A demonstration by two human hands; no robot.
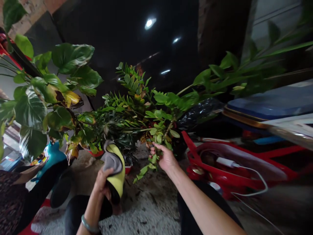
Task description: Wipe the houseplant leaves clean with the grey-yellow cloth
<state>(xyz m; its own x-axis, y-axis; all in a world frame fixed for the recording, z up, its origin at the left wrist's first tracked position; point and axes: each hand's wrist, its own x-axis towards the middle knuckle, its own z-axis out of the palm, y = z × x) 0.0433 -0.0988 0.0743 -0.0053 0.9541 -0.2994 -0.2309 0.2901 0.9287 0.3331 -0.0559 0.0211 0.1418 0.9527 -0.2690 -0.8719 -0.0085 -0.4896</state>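
Observation:
My left hand [104, 182], with a bracelet on its wrist, is closed round a yellow and grey cloth [117, 173] that hangs folded below the plants. To its right, my right hand [163, 156] is closed on a leafy green stem [158, 140], and small leaves dangle beneath the fingers. Bushy green plants [132, 114] spread just beyond both hands. A large-leaved plant [70, 58] with some yellowed, browned leaves rises at the left.
A red bag [220, 173] with a white charger [225, 162] and cable lies at the right, below a blue lid-like object [269, 101]. Another person's arm [30, 173] shows at the left, near a teal object [52, 156]. Behind the plants stands a dark glossy panel [137, 32].

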